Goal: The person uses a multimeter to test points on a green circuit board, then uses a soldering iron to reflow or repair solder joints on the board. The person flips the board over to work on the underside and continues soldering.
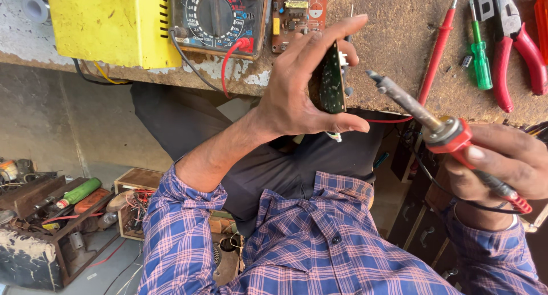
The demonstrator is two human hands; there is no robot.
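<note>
A: What is biggest here?

B: The desk (pixel 399 38), rough and brown, at the top of the view. On it stand a yellow box (pixel 108 21) and a multimeter (pixel 220 15), and to the right lie red-handled pliers (pixel 516 49) and a green screwdriver (pixel 481 55).

A: And the hands?

B: The left hand (pixel 297 95) holds a small dark circuit board (pixel 332 81) in the air, just below the desk edge. Its grip is partly closed: the thumb is under the board and the fingers are over its top. The board is seen nearly edge-on, and its long axis runs up and down in the view.

A: The right one?

B: The right hand (pixel 505 161) is closed firmly around the red handle of a soldering iron (pixel 436 124). The iron's long axis is slanted, and its tip (pixel 374 76) points up-left toward the board but stays apart from it.

A: Which step is this?

B: I think the iron is being brought to the board. Touching a joint would need the tip placed exactly and the board kept steady.
</note>
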